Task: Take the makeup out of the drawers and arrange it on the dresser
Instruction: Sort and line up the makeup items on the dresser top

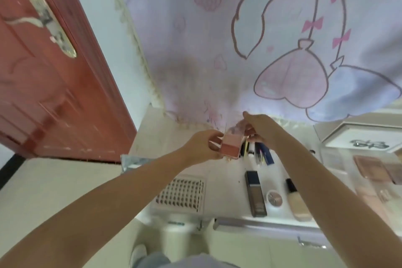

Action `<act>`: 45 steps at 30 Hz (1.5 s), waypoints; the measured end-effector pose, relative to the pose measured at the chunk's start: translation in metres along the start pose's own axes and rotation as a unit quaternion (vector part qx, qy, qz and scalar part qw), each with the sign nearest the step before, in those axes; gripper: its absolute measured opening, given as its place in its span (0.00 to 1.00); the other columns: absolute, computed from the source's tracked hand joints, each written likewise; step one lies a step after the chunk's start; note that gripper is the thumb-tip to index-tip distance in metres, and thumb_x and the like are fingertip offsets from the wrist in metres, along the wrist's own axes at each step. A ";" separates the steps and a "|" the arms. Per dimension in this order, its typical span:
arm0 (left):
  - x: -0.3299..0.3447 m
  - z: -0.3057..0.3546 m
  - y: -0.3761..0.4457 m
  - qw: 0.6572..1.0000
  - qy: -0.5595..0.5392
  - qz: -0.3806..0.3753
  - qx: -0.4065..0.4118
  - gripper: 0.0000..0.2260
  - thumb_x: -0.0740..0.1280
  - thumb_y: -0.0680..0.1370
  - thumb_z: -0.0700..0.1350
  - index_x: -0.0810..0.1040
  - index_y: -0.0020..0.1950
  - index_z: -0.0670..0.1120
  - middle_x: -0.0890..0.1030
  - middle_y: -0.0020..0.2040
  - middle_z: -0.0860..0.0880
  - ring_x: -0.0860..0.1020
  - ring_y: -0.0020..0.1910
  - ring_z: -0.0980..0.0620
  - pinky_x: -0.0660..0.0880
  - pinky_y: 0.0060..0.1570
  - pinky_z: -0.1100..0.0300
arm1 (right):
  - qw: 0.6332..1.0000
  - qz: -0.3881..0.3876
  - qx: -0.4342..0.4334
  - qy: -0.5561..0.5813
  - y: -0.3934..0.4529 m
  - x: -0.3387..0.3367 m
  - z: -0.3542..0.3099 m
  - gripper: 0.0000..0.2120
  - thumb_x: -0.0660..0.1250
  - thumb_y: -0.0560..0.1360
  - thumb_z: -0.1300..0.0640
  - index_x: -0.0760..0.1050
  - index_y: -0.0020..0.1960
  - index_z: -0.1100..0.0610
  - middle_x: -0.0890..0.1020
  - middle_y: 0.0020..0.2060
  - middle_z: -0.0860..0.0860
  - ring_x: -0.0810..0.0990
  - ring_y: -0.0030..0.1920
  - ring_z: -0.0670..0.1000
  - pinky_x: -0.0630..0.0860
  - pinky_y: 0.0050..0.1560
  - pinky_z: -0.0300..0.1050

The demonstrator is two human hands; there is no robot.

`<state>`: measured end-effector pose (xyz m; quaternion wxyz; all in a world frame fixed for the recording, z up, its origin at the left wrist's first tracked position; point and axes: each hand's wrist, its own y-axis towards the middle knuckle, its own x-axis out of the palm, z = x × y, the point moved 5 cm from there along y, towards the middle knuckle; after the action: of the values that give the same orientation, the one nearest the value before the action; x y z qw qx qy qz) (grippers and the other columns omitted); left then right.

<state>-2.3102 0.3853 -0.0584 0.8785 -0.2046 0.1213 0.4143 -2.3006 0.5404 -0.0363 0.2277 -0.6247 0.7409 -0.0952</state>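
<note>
A pink makeup compact (pixel 231 145) is gripped by both the left hand (pixel 202 146) and right hand (pixel 260 128) above the counter (pixel 226 180) — a slip could drop it onto the pens (pixel 261 154) below.

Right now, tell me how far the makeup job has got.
Done: a dark foundation bottle, a pale foundation bottle, a small round compact and some pencils already lie on the dresser top. In hand: the left hand and right hand hold a pink blush case above it, not yet set down. Left: placing that case; what remains in the drawers is out of sight.
</note>
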 end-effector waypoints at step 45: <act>0.029 -0.038 -0.010 0.994 0.050 -0.101 -0.006 0.25 0.68 0.75 0.46 0.65 0.70 0.45 0.74 0.60 0.50 0.73 0.55 0.58 0.72 0.50 0.70 | 0.993 0.066 -0.081 0.046 -0.027 -0.003 0.053 0.18 0.70 0.67 0.70 0.73 0.46 0.50 0.76 0.45 0.55 0.78 0.37 0.51 0.80 0.30 0.36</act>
<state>-2.2865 0.3815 -0.1010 0.9074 -0.2413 0.1410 0.3139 -2.2523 0.5455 -0.0703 0.1479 -0.5856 0.7955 -0.0488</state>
